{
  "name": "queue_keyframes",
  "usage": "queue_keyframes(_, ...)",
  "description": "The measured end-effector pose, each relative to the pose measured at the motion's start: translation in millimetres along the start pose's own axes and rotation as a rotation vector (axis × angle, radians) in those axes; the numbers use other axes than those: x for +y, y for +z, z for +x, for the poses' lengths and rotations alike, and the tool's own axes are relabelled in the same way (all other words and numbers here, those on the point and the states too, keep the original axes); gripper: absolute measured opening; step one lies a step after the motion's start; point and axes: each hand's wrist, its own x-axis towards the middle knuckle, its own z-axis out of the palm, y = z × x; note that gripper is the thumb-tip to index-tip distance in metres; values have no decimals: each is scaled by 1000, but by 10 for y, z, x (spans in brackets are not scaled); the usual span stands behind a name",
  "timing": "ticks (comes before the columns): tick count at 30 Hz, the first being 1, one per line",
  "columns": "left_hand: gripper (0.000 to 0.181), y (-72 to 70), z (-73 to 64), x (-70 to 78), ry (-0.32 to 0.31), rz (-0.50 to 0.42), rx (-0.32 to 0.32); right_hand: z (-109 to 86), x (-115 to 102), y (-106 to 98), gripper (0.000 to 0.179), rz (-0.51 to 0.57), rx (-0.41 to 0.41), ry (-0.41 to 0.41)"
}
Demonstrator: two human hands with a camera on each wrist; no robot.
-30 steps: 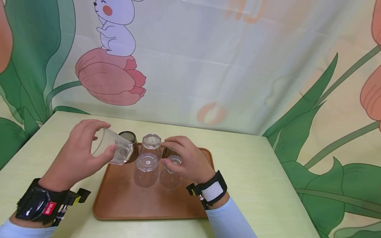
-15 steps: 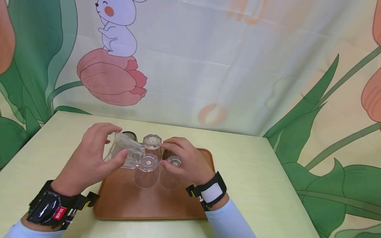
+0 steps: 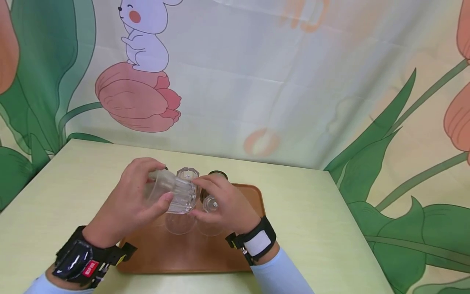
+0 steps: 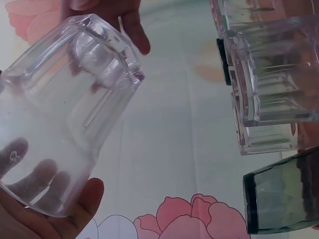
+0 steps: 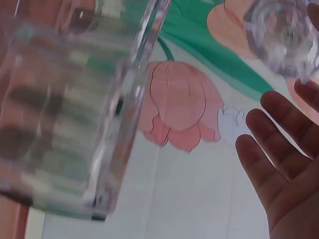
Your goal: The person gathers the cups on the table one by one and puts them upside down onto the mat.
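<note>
My left hand [image 3: 134,200] grips a clear faceted glass [image 3: 180,196], tilted on its side with the base pointing right, above the tray. In the left wrist view, fingers show through the wall of this glass [image 4: 75,109]. My right hand [image 3: 229,208] is beside the base, thumb and fingers spread around it. In the right wrist view its fingers [image 5: 259,149] are straight and parted below the glass base [image 5: 286,37]; whether a fingertip touches it I cannot tell. Under both hands, clear glasses [image 3: 180,228] stand upside down on a brown tray [image 3: 183,263].
A dark tinted glass [image 3: 218,173] stands at the tray's back, partly behind my right hand. Another dark glass [image 4: 279,199] shows in the left wrist view. The pale table [image 3: 304,220] reaches back to a printed cloth [image 3: 227,81].
My left hand has carried the clear glass rightward and slightly down, over the standing glasses, until its base lies between the right hand's thumb and fingers. The right hand has shifted slightly left and down.
</note>
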Motion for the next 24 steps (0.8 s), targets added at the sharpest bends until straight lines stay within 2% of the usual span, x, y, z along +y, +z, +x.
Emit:
queue_keyframes(7, 58, 41, -7, 47, 45, -22, 32, 9, -74, 48, 81, 26, 17, -9)
queue_keyframes(19, 58, 97, -73, 96, 32, -35, 12, 34, -113, 67, 88, 71, 58, -83)
queue_keyframes(24, 59, 92, -76, 86, 36, -33, -6, 35, -103, 42, 88, 105, 55, -82)
